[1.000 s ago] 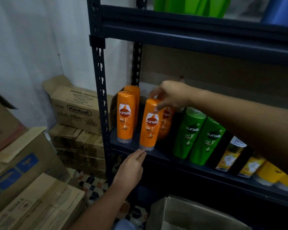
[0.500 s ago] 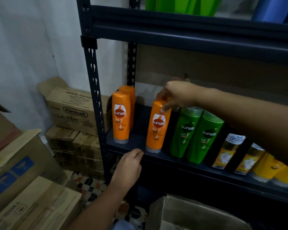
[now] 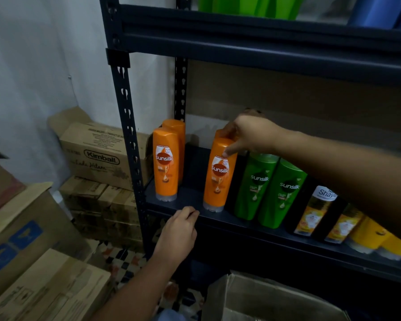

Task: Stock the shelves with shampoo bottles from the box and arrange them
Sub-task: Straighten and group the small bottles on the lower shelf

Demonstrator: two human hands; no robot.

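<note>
orange bottle (image 3: 219,174) now upright, slid beside green bottles (image 3: 271,188)

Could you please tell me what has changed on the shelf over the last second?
The right hand, still gripping the orange bottle, slid it right, up beside the green bottles. The left hand stayed at the shelf edge; the two left orange bottles stayed put.

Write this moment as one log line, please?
right hand: grips top of orange bottle | bottle: upright on shelf, beside green bottles | left hand: at shelf edge
</note>
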